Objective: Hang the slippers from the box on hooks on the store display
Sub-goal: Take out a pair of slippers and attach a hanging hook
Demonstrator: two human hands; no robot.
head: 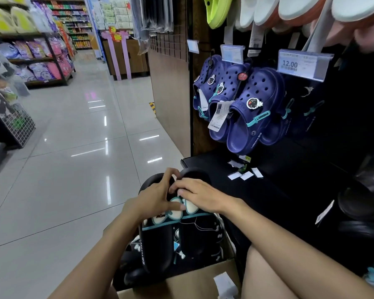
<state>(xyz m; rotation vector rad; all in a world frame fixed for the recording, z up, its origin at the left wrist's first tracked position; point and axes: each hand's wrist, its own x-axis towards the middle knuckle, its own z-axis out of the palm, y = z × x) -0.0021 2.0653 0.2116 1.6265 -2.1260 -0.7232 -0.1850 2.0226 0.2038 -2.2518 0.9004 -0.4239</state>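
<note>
Two hands work one pair of black slippers [157, 238] held above the cardboard box [194, 283], below the display's hung navy clogs [253, 108]. Left hand [153, 197] and right hand [200, 196] both pinch the strap area. Risk: the pair may separate or drop into the box if either pinch slackens during lifting.

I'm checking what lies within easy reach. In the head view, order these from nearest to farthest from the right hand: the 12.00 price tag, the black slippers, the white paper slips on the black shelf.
1. Black slippers: under the right hand, which touches them, over the box.
2. White paper slips: on the shelf, up and right.
3. Price tag: high on the display, right.
</note>
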